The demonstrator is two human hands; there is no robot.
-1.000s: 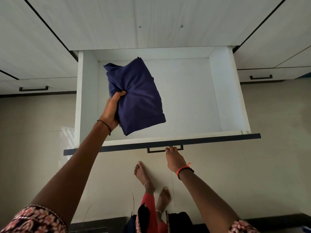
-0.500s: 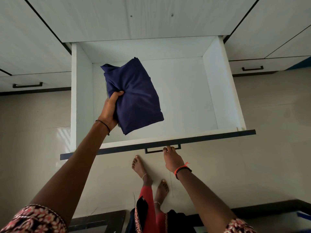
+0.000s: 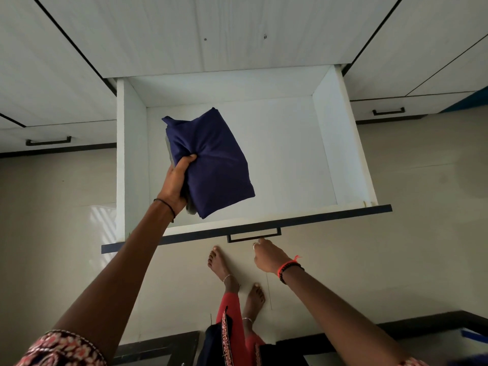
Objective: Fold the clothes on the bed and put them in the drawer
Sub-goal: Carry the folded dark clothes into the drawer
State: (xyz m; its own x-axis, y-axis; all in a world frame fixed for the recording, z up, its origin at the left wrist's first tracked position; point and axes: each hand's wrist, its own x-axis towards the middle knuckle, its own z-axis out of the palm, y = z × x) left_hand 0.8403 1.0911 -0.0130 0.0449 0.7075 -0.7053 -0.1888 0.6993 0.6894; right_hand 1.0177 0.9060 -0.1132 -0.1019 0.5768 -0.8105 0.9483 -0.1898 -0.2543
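A folded navy blue cloth (image 3: 211,165), with a grey layer showing at its left edge, hangs over the left half of the open white drawer (image 3: 130,154). My left hand (image 3: 177,183) grips the cloth at its left side, thumb on top and fingers underneath. The drawer's inside shows nothing else in it. My right hand (image 3: 268,257) reaches to the black drawer handle (image 3: 253,237) on the dark front edge, with its fingertips hooked at the handle's right part.
Shut white drawers with black handles sit to the left (image 3: 48,141) and right (image 3: 388,111) of the open one. My bare feet (image 3: 221,265) stand on the beige floor just before the drawer front. A dark frame edge (image 3: 158,347) runs along the bottom.
The drawer has slid further out toward me under my right hand. My left hand has brought the navy cloth lower, over the drawer's left half.
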